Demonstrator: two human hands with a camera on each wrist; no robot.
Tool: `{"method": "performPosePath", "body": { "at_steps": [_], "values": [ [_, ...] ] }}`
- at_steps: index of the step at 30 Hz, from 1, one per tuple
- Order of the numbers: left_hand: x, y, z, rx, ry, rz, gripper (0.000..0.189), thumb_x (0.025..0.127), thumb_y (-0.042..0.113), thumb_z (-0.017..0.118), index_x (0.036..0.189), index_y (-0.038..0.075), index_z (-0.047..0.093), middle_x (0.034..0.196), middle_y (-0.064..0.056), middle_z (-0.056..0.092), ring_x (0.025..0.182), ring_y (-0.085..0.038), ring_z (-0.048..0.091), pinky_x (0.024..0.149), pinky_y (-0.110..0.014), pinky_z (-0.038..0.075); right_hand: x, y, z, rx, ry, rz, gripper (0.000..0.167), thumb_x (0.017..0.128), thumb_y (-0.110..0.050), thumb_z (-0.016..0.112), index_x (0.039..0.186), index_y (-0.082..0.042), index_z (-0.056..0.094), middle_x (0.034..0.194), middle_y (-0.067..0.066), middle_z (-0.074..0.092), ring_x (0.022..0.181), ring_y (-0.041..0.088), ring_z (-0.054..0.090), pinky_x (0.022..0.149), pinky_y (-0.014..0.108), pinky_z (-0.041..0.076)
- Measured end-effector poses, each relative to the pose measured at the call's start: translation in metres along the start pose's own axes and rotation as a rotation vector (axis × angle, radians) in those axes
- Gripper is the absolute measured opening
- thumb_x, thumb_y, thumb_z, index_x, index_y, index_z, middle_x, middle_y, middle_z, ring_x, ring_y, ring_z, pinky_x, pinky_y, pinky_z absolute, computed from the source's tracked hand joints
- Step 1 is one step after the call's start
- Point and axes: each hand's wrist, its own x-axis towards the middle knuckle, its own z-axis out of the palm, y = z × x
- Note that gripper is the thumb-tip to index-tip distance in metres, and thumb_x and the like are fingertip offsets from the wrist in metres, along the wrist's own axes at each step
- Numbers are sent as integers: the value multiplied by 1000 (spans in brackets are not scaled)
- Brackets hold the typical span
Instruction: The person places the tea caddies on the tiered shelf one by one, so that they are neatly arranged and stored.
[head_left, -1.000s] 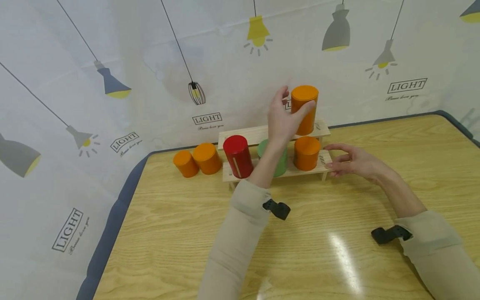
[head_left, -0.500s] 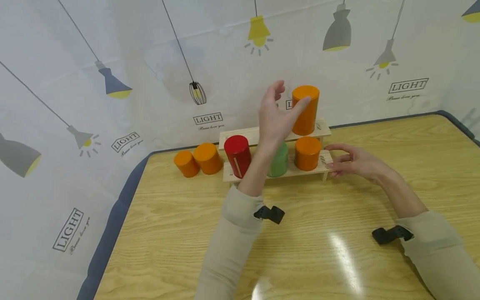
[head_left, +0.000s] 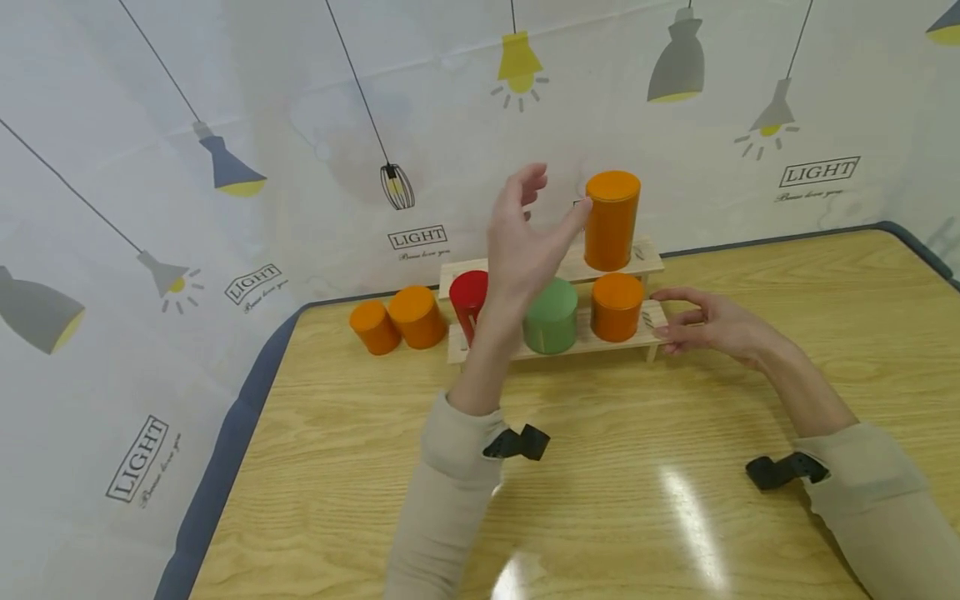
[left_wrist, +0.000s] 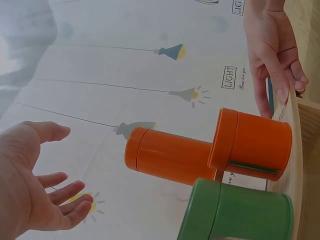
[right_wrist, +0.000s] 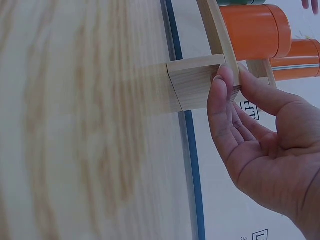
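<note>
A two-tier wooden shelf (head_left: 658, 315) stands against the backdrop. Its upper board carries a tall orange can (head_left: 611, 221). Along the lower board are a red can (head_left: 467, 293), partly behind my left wrist, a green can (head_left: 551, 317) and a short orange can (head_left: 617, 308). My left hand (head_left: 525, 242) hangs in the air left of the tall orange can, fingers spread and holding nothing; the left wrist view shows a gap between them. My right hand (right_wrist: 265, 145) pinches the right end of the lower board between thumb and fingers.
Two small orange cans, the nearer one (head_left: 374, 327) and a wider one (head_left: 417, 317), stand on the wooden table (head_left: 337, 467) left of the shelf. Behind the table hangs a white backdrop (head_left: 300, 167) printed with lamps. A dark blue edge (head_left: 225, 450) borders the table.
My left hand has let go of the tall orange can and moved left, away from it. The can stays on the upper board. My right hand keeps its place at the shelf's end.
</note>
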Motion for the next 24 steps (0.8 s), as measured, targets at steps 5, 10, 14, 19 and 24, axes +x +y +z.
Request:
{"method": "performPosePath", "body": {
  "at_steps": [5,10,14,19,24],
  "values": [
    [-2,-5,-14,7,53,65,52,90,19,77,136,6,56,128,-6,61,116,-16,54,97,-22,43,0,0,0,1,1,-7,66,99,-12,66,153,-3,30,110,23,65,89,30,70,83,43,59],
    [-3,-13,-31,21,96,101,48,90,18,76,132,4,58,126,-7,62,115,-17,55,95,-24,44,0,0,0,4,0,-15,66,99,-11,66,153,-2,30,110,23,65,91,31,70,83,43,59],
    [-6,-21,-44,31,115,112,46,92,17,75,132,3,58,126,-9,62,115,-19,55,95,-27,45,0,0,0,5,1,-15,66,99,-11,66,153,-2,30,110,23,65,91,31,70,83,43,59],
    [-10,-29,-59,29,131,102,45,93,15,73,132,1,58,126,-11,62,116,-22,55,97,-31,45,0,0,0,1,2,-14,66,99,-12,66,153,-2,30,112,23,65,91,32,70,83,43,59],
    [-15,-41,-75,27,131,99,45,93,13,72,133,-1,56,127,-13,62,116,-22,55,98,-34,46,0,0,0,-11,3,-10,67,99,-14,67,154,-3,30,113,23,65,91,31,70,82,43,59]
  ]
}}
